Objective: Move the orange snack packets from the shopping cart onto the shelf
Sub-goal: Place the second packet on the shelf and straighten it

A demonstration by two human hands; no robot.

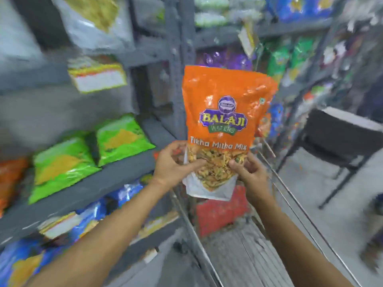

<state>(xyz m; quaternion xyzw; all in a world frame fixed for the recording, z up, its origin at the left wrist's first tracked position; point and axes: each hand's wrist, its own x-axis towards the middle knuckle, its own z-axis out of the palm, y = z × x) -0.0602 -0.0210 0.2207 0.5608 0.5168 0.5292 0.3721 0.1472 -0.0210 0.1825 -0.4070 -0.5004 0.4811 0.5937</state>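
I hold an orange snack packet (223,112) upright in front of me, above the shopping cart (290,195). My left hand (174,162) grips its lower left edge and my right hand (248,168) grips its lower right edge, thumbs on the clear window at the bottom. The grey metal shelf (87,191) runs along my left. More orange packets (10,179) lie at the shelf's far left. A red-orange packet (217,212) lies in the cart below the held one.
Green packets (91,154) lie on the middle shelf board, blue ones (87,216) on the board below. A grey upright post (178,79) stands behind the held packet. More shelving with mixed packets fills the right. A black chair (339,146) stands at the right.
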